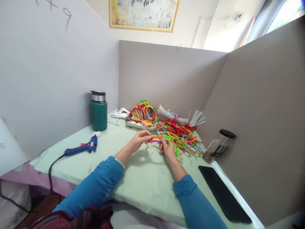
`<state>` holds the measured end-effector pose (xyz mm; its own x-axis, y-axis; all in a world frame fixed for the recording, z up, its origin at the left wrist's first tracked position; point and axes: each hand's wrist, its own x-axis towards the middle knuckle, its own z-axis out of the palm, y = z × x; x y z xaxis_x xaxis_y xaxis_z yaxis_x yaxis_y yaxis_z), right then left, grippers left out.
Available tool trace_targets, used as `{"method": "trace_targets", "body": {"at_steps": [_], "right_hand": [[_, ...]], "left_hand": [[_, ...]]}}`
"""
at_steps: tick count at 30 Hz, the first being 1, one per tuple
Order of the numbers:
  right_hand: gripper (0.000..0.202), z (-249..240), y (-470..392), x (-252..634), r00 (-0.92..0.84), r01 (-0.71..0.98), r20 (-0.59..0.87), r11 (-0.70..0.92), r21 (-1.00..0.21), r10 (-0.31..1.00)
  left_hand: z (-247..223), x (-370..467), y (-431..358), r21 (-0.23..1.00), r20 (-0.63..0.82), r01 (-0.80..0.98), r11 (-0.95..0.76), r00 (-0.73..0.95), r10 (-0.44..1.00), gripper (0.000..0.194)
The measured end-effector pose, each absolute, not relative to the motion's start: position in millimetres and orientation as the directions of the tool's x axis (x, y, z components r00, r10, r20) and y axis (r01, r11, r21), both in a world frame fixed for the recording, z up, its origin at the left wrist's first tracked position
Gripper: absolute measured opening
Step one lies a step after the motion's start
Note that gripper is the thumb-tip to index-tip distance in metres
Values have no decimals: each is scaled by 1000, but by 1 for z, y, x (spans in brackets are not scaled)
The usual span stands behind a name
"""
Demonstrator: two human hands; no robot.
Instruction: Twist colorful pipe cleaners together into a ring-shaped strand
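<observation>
Over the middle of the table, my left hand (141,140) pinches one end of a pipe-cleaner piece (157,137) coiled in orange, green, pink and purple. My right hand (167,148) grips its other side, fingers closed and partly hiding it. Just beyond, a metal tray (135,125) bears several colourful pipe-cleaner rings (144,112) and small pale and yellow pieces. A tangled heap of loose pipe cleaners (183,136), red, green, orange and grey, lies right behind my right hand.
At left are a blue hot glue gun (82,149) with its cord and a green bottle (98,114). White sticks (196,118) and a plastic-wrapped bundle (170,114) lie at the back. A clear black-lidded jar (222,143) and black slab (224,194) sit right. Grey partitions (166,73) enclose the table.
</observation>
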<state>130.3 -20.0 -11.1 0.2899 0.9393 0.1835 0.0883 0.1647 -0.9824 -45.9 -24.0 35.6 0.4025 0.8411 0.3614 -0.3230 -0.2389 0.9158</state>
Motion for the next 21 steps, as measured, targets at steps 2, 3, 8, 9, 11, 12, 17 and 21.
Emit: {"method": "trace_targets", "body": {"at_steps": [2,3,8,9,11,12,17,21], "right_hand": [[26,-11,-20,130,289,78,181,165,-983,940],[24,-11,-20,130,286,66,181,169,-983,941],[23,-12,-20,132,290,-4,203,213,-977,935],[26,-12,-20,132,293,-4,205,216,-976,934],[31,-13,-20,133,303,10,214,222,-975,928],[33,-13,-20,134,311,19,222,228,-974,924],[34,-14,-19,133,316,44,246,245,-968,916],[31,-14,-19,132,277,135,316,288,-948,908]], "left_hand": [[35,-46,-24,923,356,-300,-242,424,832,22],[35,-46,-24,926,352,-289,-241,436,828,21],[33,-46,-22,941,316,-262,-213,465,827,17],[33,-46,-21,943,311,-258,-209,471,825,18],[33,-46,-21,950,299,-238,-204,495,816,19],[33,-46,-21,953,293,-226,-203,510,809,20],[33,-48,-21,953,281,-251,-167,538,795,20],[35,-51,-22,922,282,-376,-88,501,818,14]]}}
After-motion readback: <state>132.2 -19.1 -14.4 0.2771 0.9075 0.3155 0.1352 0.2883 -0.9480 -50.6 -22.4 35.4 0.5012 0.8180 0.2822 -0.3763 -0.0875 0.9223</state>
